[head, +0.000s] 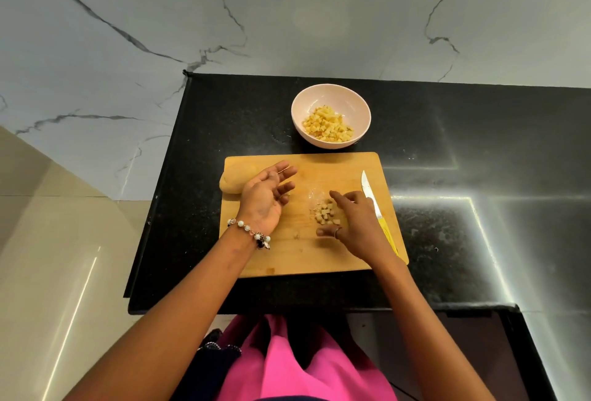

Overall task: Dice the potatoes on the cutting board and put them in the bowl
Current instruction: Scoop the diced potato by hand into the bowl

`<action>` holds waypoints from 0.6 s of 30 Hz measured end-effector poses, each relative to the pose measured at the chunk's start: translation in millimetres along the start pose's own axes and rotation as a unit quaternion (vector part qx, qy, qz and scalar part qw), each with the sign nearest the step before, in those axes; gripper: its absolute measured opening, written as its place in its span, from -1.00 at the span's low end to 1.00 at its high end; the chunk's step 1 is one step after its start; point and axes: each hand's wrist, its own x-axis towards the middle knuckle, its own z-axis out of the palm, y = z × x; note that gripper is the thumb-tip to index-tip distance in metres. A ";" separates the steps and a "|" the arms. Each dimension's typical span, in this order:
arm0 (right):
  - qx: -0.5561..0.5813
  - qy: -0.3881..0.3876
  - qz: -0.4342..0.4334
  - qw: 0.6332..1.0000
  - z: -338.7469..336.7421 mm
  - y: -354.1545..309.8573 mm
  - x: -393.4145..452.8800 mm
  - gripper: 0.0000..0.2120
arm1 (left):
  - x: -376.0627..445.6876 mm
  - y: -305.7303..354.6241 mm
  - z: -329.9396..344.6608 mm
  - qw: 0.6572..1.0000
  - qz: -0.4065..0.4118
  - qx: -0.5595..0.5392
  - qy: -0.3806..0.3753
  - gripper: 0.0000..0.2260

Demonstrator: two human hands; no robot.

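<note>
The wooden cutting board (297, 253) lies on a black stone counter (463, 240). The left hand (263, 197) is palm up above the board, fingers spread and loosely curved, holding nothing. Behind its fingers, at the board's far left corner, lies a whole unpeeled potato (232, 181), overhanging the edge.

The right hand (353, 221) is palm down, fingers and thumb arched apart around a small heap of potato cubes (326, 213). The fingertips are at or just beside the heap's edge; whether they touch the cubes cannot be told.

Just right of that hand's fingers a knife (372, 205) with a yellow handle lies flat on the board, blade pointing away from the person.

Beyond both hands, off the board, stands a pale pink bowl (331, 93) with diced potato (327, 127) in it.
</note>
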 end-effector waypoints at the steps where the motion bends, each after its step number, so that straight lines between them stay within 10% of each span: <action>1: -0.033 -0.025 0.010 0.999 0.5 0.1 0.6 -0.18 | -0.3 1.3 -0.8 0.999 -0.015 -0.033 -0.005 -0.69; 7: 0.015 -0.011 -0.014 1.000 6.2 -16.5 18.0 -0.38 | -2.2 6.0 -3.8 0.986 -0.035 -0.147 -0.065 -0.37; 12: 0.098 0.153 -0.143 0.973 6.7 -41.9 12.0 -0.69 | -7.9 6.0 2.7 0.991 -0.005 -0.121 -0.059 -0.38; 18: 0.250 0.111 -0.158 0.949 18.2 -62.7 12.4 -0.81 | -11.0 1.4 10.7 0.990 0.005 -0.119 -0.081 -0.38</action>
